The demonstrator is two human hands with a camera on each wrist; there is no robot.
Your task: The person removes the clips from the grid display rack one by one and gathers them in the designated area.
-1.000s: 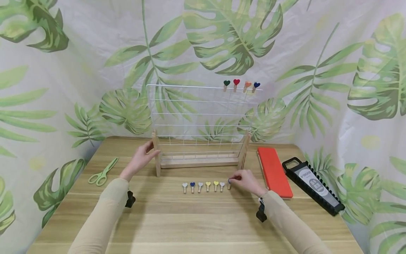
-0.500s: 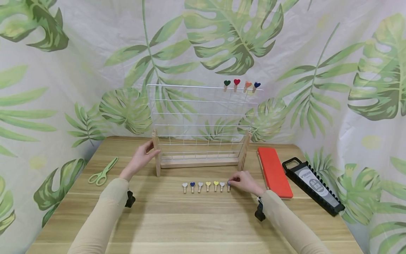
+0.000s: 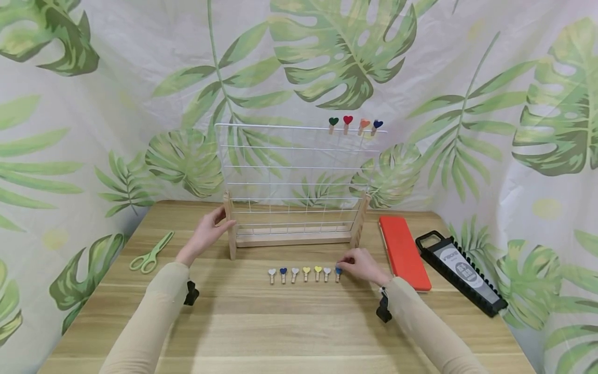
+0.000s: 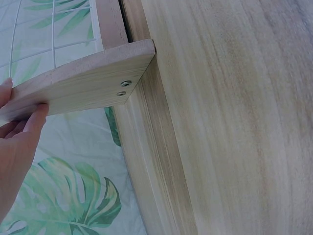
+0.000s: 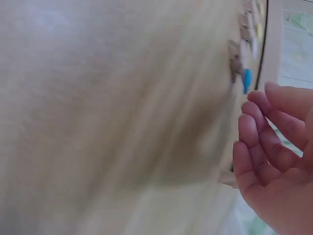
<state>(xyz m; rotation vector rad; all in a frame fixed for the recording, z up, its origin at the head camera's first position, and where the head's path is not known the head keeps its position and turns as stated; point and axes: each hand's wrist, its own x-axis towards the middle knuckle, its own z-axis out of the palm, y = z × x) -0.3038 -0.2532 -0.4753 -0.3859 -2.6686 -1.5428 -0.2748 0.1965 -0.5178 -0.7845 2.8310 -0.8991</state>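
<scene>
My left hand [image 3: 205,236] grips the left wooden upright of a wire grid rack [image 3: 294,242], thumb on one face and fingers on the other, as the left wrist view shows. Several small wooden clothespins with hearts [image 3: 306,274] lie in a row in front of the rack. At the row's right end is a blue-heart clothespin [image 3: 338,274]. Beside it is my right hand [image 3: 361,265]; in the right wrist view the loosely curled fingertips [image 5: 244,122] sit just off the blue heart, holding nothing. More heart clothespins [image 3: 348,124], green, red, orange and dark blue, are clipped along the rack's top right.
Green scissors [image 3: 151,253] lie left of my left hand. To the right are a red flat case [image 3: 404,253] and a black holder with a grey label [image 3: 460,272]. A leaf-print cloth [image 3: 299,62] hangs behind the wooden table [image 3: 261,332].
My right fingers held the rightmost clothespin and shifted it slightly; now they have let go and its blue heart shows. The left hand has stayed on the upright.
</scene>
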